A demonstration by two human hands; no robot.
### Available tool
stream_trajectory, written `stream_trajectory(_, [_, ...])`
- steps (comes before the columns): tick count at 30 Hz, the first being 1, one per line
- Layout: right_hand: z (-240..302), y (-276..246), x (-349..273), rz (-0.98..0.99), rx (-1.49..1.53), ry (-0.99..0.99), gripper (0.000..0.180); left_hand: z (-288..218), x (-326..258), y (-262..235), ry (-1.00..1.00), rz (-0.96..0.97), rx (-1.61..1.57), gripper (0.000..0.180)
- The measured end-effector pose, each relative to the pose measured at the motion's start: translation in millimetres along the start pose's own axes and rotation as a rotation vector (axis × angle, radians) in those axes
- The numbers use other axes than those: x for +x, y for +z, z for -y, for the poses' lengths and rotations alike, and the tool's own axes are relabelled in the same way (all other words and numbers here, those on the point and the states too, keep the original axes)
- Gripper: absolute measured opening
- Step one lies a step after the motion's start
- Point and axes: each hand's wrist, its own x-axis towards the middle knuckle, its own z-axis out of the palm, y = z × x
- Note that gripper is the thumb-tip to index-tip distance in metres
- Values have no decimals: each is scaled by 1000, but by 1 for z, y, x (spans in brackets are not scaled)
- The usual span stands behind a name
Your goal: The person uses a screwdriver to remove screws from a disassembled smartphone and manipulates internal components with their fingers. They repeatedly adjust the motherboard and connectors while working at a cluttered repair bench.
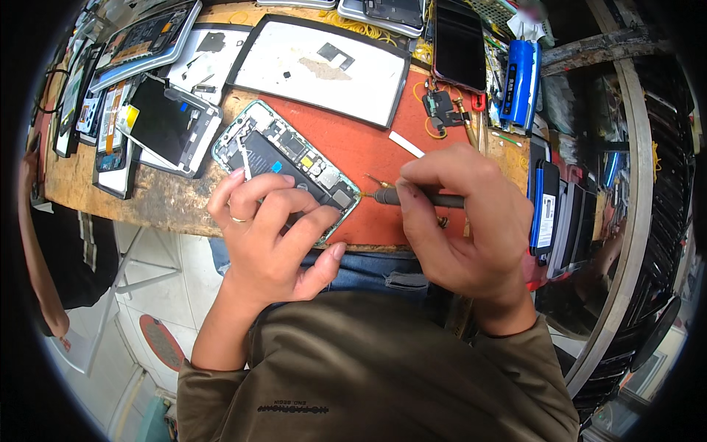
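Observation:
An opened smartphone [296, 146], its circuit board and black battery exposed, lies slanted at the front of the red mat. My left hand [269, 247] steadies it, fingers spread over the battery and thumb against the lower edge. In my right hand [471, 221] is a slim dark screwdriver [386, 197], pinched between thumb and index finger. Its tip meets the phone's right end, at the edge of the frame; I cannot tell if it sits in a screw. A thin pointed metal tool [378, 180] rests on the mat just beyond the screwdriver.
Behind the phone stands a white tray-like panel [324, 66] with small dark parts on it. Opened phones and screens [166, 125] pile up at the left. A blue device [520, 85] and a dark phone [458, 44] lie back right. Another person's arm [38, 258] shows far left.

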Motion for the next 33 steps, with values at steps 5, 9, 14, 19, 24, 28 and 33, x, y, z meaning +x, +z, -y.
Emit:
stream_trajectory(5, [7, -1, -2, 73, 39, 7, 29, 0, 0, 3, 13, -31, 1, 24])
stream_trajectory(9, [3, 4, 0, 70, -30, -24, 30, -1, -1, 4, 15, -42, 2, 23])
stream_trajectory(14, [4, 4, 1, 81, -17, -24, 31, 1, -1, 5, 30, -56, -24, 31])
stream_trajectory(19, [5, 2, 3, 131, -67, -39, 31, -1, 0, 5, -13, -66, -33, 27])
stream_trajectory(24, [8, 5, 2, 147, -99, -48, 31, 4, 1, 2, -65, -129, -102, 29])
stream_trajectory(28, [10, 6, 3, 144, -103, -49, 31, 8, 1, 2, -117, -170, -131, 29])
stream_trajectory(33, [12, 5, 5, 127, -85, -36, 31, 8, 1, 4, -150, -197, -145, 31])
